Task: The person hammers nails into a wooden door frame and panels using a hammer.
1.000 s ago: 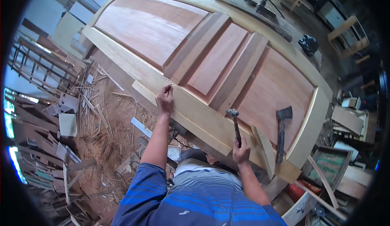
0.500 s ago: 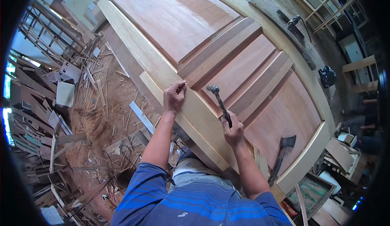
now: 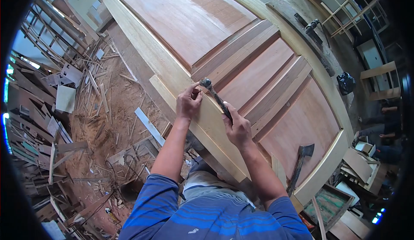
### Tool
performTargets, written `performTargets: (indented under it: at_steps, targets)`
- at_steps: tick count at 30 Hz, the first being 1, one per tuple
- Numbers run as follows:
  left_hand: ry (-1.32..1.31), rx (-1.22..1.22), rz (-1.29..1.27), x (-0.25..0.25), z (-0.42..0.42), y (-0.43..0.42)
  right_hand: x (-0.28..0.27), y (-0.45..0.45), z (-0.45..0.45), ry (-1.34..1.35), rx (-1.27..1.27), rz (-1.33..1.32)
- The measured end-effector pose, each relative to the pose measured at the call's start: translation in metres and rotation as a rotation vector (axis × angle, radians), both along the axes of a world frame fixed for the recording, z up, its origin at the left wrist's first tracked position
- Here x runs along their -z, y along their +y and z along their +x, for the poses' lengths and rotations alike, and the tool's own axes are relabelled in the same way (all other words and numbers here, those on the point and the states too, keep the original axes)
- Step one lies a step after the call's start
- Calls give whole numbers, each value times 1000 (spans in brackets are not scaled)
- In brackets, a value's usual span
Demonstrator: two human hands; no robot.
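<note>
My right hand [image 3: 238, 129] is wrapped around the dark handle of a hammer [image 3: 217, 98]. The hammer's metal head is just above the fingertips of my left hand [image 3: 188, 105]. Those left fingers are pinched together at the pale long rail of a wooden door [image 3: 148, 50], near its joint with a brown crosspiece [image 3: 235, 52]. What they pinch is too small to make out, and the hammer head partly covers the spot. The door lies flat in front of me, with several reddish panels.
A hatchet [image 3: 297, 166] lies across the door's near right panel. Beyond the far edge are a power tool [image 3: 312, 26] and a black plastic bag [image 3: 346, 83]. Wood scraps [image 3: 103, 98] litter the floor on the left. Another person [image 3: 384, 132] is partly visible at far right.
My right hand has brought the hammer left, from over the crosspieces to the fingertips of my left hand. My left hand stays at nearly the same spot, still pinched.
</note>
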State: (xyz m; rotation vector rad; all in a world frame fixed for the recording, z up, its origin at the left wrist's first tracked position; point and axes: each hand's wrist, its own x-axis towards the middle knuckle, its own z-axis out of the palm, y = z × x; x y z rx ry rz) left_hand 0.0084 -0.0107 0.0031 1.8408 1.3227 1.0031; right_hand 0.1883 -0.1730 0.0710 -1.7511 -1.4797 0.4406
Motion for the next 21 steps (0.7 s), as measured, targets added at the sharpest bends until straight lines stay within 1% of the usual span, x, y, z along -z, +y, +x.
performTargets:
  at_steps: [3, 6, 9, 12, 13, 14, 16, 17, 20, 21]
  targets:
    - [10, 1, 13, 5, -1, 2, -4, 4, -4, -6, -15, -72]
    - [-56, 23, 14, 7, -1, 3, -4, 7, 0, -93, -76, -306]
    - [72, 16, 14, 6, -3, 4, -14, 5, -3, -58, -77, -98]
    - [45, 7, 38, 4, -2, 2, -30, 4, -13, 51, -36, 274]
    - [54, 13, 21, 5, -5, 1, -14, 2, -13, 62, -14, 335]
    - [61, 23, 4, 3, -6, -1, 0, -1, -12, 11, -23, 83]
    - [48, 27, -1, 4, -3, 4, -1, 11, -4, -102, -44, -396]
    - [43, 31, -8, 7, -6, 1, -4, 12, 2, -128, -64, -367]
    - [29, 15, 21, 13, -3, 6, -17, 6, -4, -8, -31, 1]
    - [29, 10, 31, 11, -2, 5, -12, 5, -6, 2, -29, 64]
